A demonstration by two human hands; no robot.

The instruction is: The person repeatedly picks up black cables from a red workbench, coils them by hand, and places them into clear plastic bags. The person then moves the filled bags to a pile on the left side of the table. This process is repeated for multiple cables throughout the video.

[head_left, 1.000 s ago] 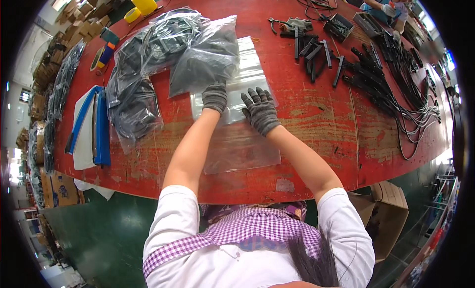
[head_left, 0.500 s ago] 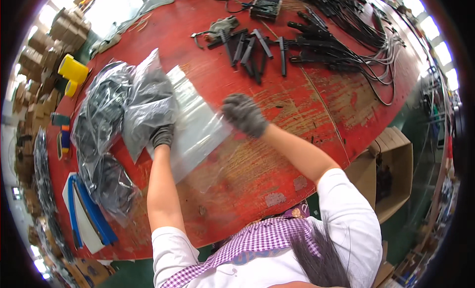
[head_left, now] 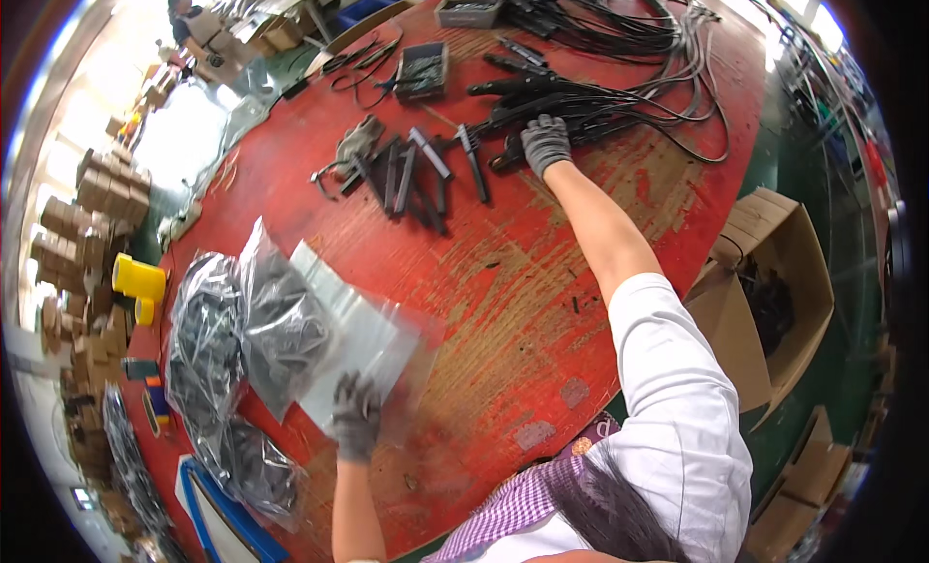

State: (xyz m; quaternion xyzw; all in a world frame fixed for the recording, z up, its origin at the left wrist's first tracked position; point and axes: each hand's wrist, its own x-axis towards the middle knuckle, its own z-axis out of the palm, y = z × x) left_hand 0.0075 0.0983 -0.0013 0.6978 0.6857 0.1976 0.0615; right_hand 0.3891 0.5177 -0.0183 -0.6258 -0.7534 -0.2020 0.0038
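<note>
Worn red tabletop point(head_left: 503, 292) in a cluttered workshop, viewed from above. Right hand point(head_left: 547, 145), gloved in grey, is placed over the bundle of black cabled parts point(head_left: 527, 100) toward the table's far side; whether a grip has been taken cannot be told. Left hand point(head_left: 356, 418) is spread loose, nothing seen grasped, over the near edge of clear flat bags point(head_left: 358, 345), beside filled bags point(head_left: 281, 316). Reaching for a part is judged the step in hand; lifting one would call for its cables point(head_left: 634, 96) to be eased free. Palm-side contact is hidden, the left fingers are blurred, and the cardboard box point(head_left: 813, 263) has contents too dark to identify
</note>
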